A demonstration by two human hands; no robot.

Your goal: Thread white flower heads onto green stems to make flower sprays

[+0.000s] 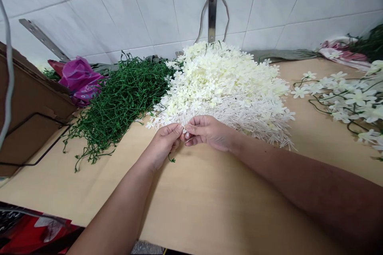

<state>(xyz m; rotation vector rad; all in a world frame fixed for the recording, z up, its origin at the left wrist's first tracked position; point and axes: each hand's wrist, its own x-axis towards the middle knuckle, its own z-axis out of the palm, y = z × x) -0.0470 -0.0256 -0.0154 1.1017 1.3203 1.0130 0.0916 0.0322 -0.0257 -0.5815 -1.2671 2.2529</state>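
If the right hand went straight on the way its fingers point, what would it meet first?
Most likely the left hand, directly opposite, with a small white flower at the meeting point with the right hand. Whether the two hands touch is unclear.

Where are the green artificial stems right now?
In the head view, the green stems lie at left, between the purple plastic bag and the white artificial flowers.
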